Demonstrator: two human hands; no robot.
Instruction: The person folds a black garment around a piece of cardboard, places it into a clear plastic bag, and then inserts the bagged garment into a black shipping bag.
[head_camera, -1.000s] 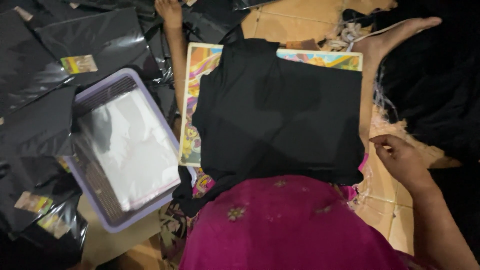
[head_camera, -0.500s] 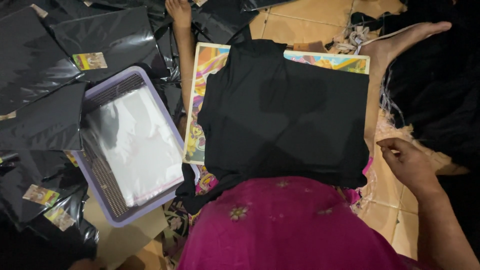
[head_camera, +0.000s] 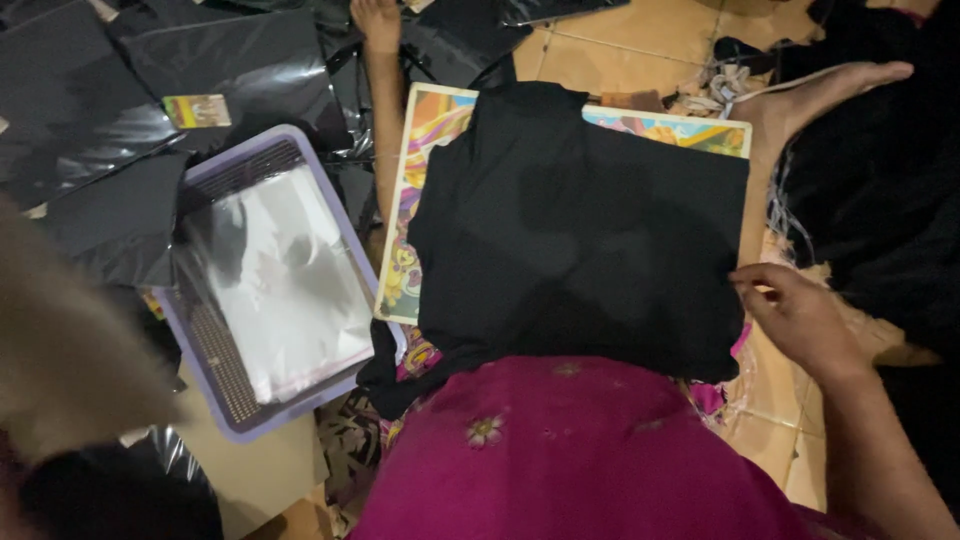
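Observation:
A folded black garment (head_camera: 580, 230) lies flat on a colourful printed board (head_camera: 420, 200) on the floor between my outstretched legs. My right hand (head_camera: 800, 320) rests at the garment's right edge, its fingers curled onto the cloth there. A pale blurred shape (head_camera: 70, 350) at the lower left looks like my left arm or sleeve; the hand itself cannot be made out. My magenta dress (head_camera: 600, 460) fills the bottom of the view.
A lavender plastic tray (head_camera: 215, 400) left of the board holds clear plastic bags (head_camera: 280, 290). Black packed bags (head_camera: 230, 70) lie heaped at the upper left. More black cloth (head_camera: 880, 200) is piled at the right. My feet (head_camera: 830, 90) rest on the tan tile floor (head_camera: 640, 50).
The pale blurred shape has come into view at the lower left. My right hand has moved up along the garment's right edge. The view has drifted slightly.

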